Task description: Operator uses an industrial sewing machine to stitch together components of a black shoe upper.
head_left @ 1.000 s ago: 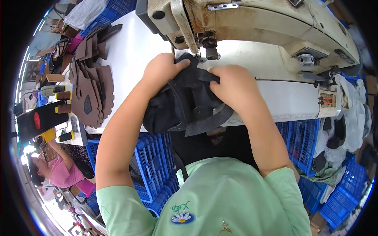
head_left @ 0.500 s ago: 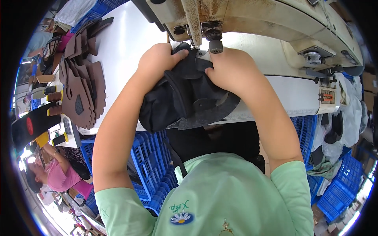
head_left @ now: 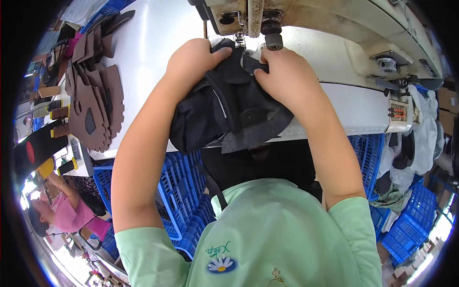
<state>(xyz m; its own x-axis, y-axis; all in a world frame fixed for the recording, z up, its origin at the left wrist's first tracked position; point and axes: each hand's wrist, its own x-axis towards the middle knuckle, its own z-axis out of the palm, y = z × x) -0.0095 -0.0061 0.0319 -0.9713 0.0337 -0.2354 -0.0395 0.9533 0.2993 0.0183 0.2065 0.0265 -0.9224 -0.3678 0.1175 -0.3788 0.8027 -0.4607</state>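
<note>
In the upper centre of the frame, the left hand (head_left: 195, 60) and right hand (head_left: 288, 71) are each pinching the black cloth (head_left: 236, 103), their grips closing on its upper part. Its top edge is lying just below the sewing machine's (head_left: 330, 21) foot (head_left: 240, 42), the left hand sitting nearer; the bulk is trailing downward over the worktop (head_left: 150, 52).

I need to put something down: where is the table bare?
The table is bare between the brown pieces and the left hand; a narrower strip lies right of the right hand, in front of the machine. It is crowded by the presser foot, where both hands hold black fabric.
</note>
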